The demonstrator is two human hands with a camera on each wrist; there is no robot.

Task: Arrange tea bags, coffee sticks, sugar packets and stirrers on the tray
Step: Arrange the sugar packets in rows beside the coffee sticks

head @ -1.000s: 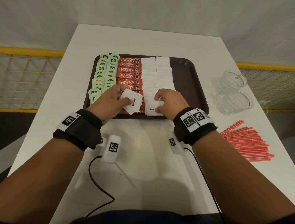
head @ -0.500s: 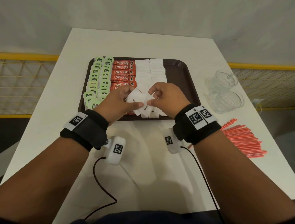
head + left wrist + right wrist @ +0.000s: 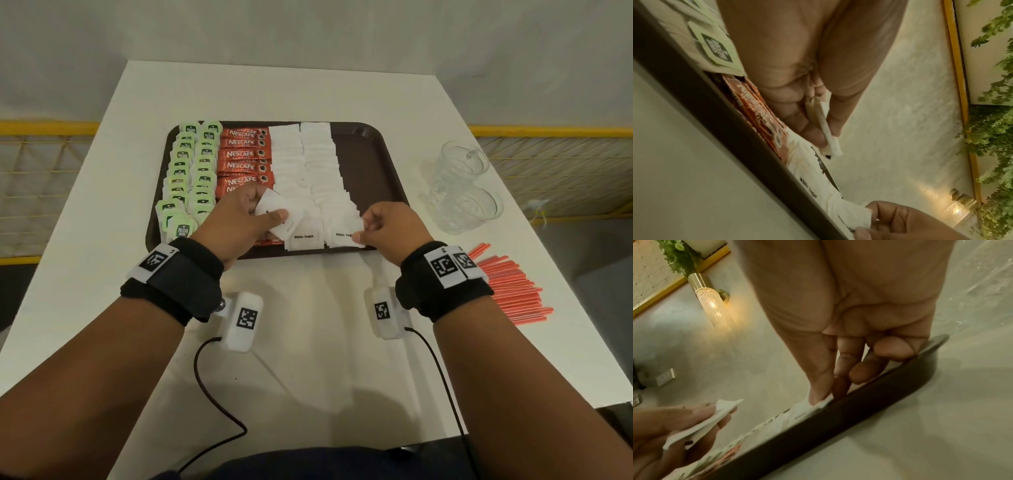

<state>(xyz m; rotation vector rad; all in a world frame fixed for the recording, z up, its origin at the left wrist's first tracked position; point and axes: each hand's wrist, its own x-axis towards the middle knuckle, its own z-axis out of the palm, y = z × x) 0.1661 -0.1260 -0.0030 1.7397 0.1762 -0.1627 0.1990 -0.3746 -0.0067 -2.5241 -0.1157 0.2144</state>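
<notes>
A brown tray holds two columns of green tea bags, a column of red coffee sticks and two columns of white sugar packets. My left hand grips a small stack of sugar packets over the tray's near edge; the left wrist view shows the stack pinched between thumb and fingers. My right hand pinches one sugar packet at the near end of the right column, with thumb and forefinger on that packet in the right wrist view. Red stirrers lie on the table to the right.
Two clear glass cups stand to the right of the tray. The tray's right third is bare brown surface. The white table stretches toward me, with camera cables lying on it. Yellow railings run on both sides behind the table.
My right hand drew one packet from the stack in my left hand and carried it right, down to the near end of the right sugar column. The left hand stayed.
</notes>
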